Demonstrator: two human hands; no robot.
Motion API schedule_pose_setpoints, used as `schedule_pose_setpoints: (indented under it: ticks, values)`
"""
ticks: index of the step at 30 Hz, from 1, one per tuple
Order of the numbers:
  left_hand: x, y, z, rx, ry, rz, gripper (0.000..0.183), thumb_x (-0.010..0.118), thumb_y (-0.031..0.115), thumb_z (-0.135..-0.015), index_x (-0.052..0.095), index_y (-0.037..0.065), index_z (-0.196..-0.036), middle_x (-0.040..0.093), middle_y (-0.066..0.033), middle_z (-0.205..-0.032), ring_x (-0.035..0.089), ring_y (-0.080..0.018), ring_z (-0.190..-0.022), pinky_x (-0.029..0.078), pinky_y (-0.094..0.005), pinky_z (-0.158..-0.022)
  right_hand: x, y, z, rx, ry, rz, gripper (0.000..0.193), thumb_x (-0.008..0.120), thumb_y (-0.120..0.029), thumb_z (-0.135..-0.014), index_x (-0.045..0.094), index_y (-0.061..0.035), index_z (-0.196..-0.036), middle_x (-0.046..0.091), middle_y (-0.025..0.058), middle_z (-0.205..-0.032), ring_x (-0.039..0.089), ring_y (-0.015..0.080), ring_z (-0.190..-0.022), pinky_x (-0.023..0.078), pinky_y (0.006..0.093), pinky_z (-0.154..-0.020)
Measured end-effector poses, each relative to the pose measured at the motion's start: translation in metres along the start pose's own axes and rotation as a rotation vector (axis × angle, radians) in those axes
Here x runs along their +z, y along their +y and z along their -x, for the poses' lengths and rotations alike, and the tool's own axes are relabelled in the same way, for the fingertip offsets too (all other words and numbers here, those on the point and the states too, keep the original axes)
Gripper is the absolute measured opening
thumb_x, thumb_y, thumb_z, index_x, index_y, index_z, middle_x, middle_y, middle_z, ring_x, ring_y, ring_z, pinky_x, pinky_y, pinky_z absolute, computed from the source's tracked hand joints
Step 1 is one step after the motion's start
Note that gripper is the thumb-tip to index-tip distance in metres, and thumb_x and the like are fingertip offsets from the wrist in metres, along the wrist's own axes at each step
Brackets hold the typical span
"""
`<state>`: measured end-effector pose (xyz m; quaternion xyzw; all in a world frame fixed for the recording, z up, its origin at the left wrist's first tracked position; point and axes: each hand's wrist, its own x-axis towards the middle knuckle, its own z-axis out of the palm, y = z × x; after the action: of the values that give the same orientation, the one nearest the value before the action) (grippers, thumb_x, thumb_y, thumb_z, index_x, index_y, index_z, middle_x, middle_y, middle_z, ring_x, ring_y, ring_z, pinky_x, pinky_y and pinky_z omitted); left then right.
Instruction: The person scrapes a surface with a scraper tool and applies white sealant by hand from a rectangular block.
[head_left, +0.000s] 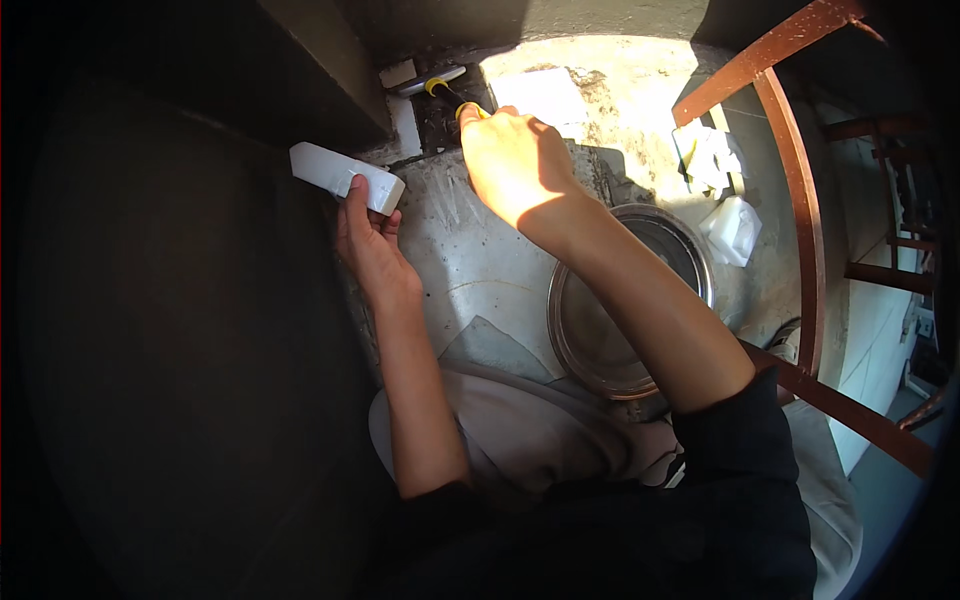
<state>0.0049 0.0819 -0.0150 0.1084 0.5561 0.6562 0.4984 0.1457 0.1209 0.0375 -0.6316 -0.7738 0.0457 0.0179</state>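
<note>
My right hand [522, 165] grips the black and yellow handle of a hammer [452, 94]. Its silver head lies crosswise over a dark, rough patch of floor [440, 128] by the wall corner. My left hand [375, 240] holds a long white block [335, 172], thumb on top and fingers beneath, close to the dark wall on the left. White tile pieces [407, 128] lie beside the rough patch. A larger white tile [540, 98] sits in bright sunlight just beyond my right hand.
Below my right forearm is a round metal pan [556, 325], partly hidden. To its right are a clear plastic container [733, 230] and crumpled white material [710, 160]. A red-brown metal frame [795, 180] stands along the right. A dark pillar [330, 70] rises at far left.
</note>
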Motion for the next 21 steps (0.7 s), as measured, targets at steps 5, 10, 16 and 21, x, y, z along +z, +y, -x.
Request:
schedule_pose_setpoints:
  ticks: [5,10,16,21]
  values:
    - [-0.006,-0.001,-0.002,0.010,0.039,-0.003,0.033,0.068,0.032,-0.080,0.060,0.008,-0.103,0.058,0.0009,-0.090,0.052,-0.0068,-0.080,0.040,-0.0220,-0.068,0.010,-0.012,0.007,-0.013,0.035,-0.074,0.028,0.047,-0.008,-0.087,0.051,0.0032,-0.111,0.061,0.0210,-0.087,0.065,0.0322,-0.080,0.054,0.0369,-0.064]
    - [0.000,-0.002,-0.001,0.019,0.040,0.002,0.032,0.067,0.033,-0.081,0.060,0.009,-0.101,0.058,0.0015,-0.089,0.052,-0.0066,-0.080,0.040,-0.0218,-0.068,-0.004,-0.017,0.006,0.097,-0.012,-0.149,0.023,0.044,-0.008,-0.088,0.051,0.0052,-0.105,0.061,0.0223,-0.086,0.065,0.0328,-0.078,0.054,0.0376,-0.064]
    - [-0.005,0.000,-0.002,0.007,0.027,-0.007,0.037,0.068,0.032,-0.081,0.058,0.006,-0.106,0.057,-0.0008,-0.093,0.052,-0.0086,-0.083,0.040,-0.0232,-0.070,-0.005,-0.027,0.008,0.107,-0.100,-0.084,0.038,0.060,-0.014,-0.081,0.052,0.0074,-0.111,0.061,0.0197,-0.092,0.065,0.0231,-0.083,0.055,0.0288,-0.065]
    - [-0.002,-0.002,-0.003,0.008,0.024,0.007,0.043,0.068,0.032,-0.081,0.056,0.003,-0.111,0.056,-0.0032,-0.098,0.052,-0.0106,-0.086,0.040,-0.0249,-0.072,0.007,-0.035,-0.006,0.217,-0.049,-0.144,0.027,0.037,-0.012,-0.095,0.050,0.0077,-0.107,0.060,0.0240,-0.090,0.065,0.0358,-0.079,0.054,0.0408,-0.064]
